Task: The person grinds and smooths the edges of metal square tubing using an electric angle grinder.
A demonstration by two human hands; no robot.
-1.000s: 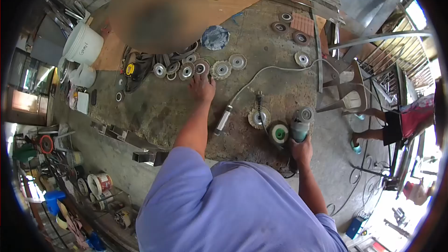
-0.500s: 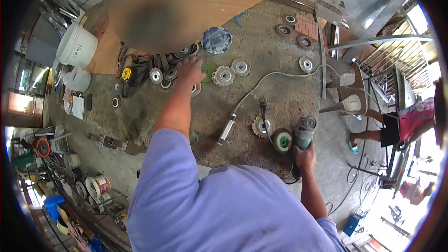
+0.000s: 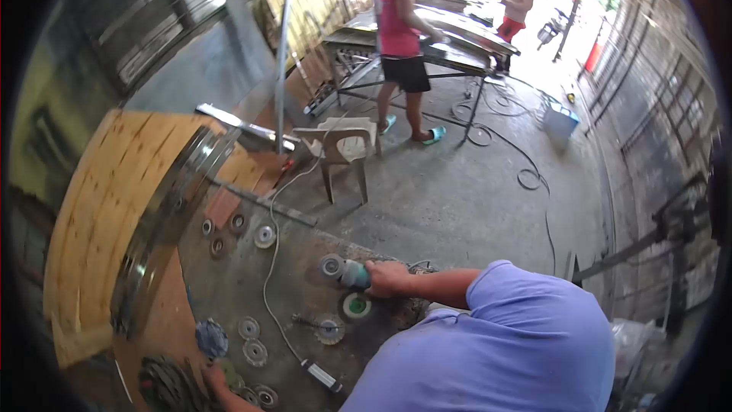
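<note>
My right hand [image 3: 387,278] is wrapped round the body of a teal and grey angle grinder [image 3: 355,275], which rests near the workbench's edge. Close below it lies a disc with a green centre [image 3: 357,306]. A wheel with a frayed rim [image 3: 329,328] sits beside that disc. At the lower left, my left hand [image 3: 216,376] is by a green disc [image 3: 233,374] and a dark bundle [image 3: 169,385]; its fingers are small and partly hidden. Two buffing wheels [image 3: 254,352] and a crumpled blue round object [image 3: 212,338] lie near that hand.
A grey cord ends in a white power strip [image 3: 323,376] on the workbench [image 3: 305,290]. Several discs [image 3: 238,223] lie towards the far edge. Beyond stand a plastic chair [image 3: 343,141] and a person [image 3: 400,23] at a metal table. Cables [image 3: 526,177] cross the floor.
The view has swung right, bringing the chair, the floor and two people into fuller view. My right hand still holds the angle grinder. My left hand is still among the discs.
</note>
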